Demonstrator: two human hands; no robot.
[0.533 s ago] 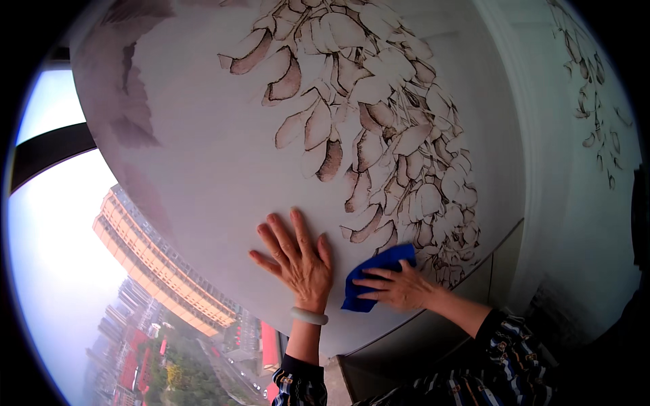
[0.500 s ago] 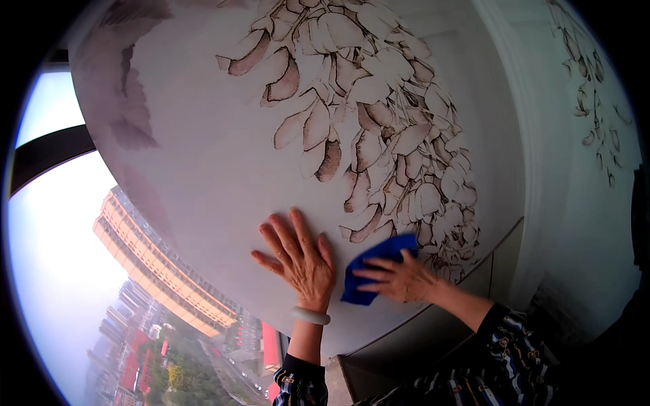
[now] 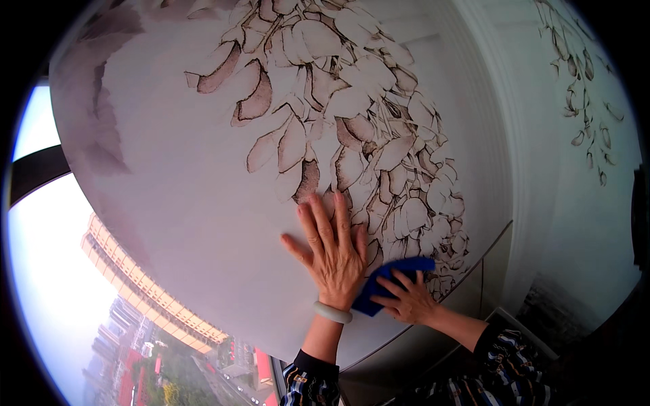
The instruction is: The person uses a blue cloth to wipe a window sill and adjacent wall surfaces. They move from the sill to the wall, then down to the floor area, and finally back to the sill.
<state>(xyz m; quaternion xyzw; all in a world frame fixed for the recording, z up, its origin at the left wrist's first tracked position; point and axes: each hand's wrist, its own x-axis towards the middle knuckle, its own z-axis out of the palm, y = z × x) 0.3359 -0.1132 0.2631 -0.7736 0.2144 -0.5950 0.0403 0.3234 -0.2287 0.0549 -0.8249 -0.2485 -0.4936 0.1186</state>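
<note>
The person's left hand (image 3: 332,264) lies flat on the pale panel (image 3: 203,210), fingers extended and apart, grasping nothing, its fingertips reaching the drawn brown petals (image 3: 389,149). A pale bracelet (image 3: 332,312) circles that wrist. The right hand (image 3: 410,300) rests on the blue cloth (image 3: 371,296), fingers spread and slightly bent across it; whether it pinches any fold cannot be told. The cloth lies against the panel's lower part, just right of the left hand, near the lowest petals
</note>
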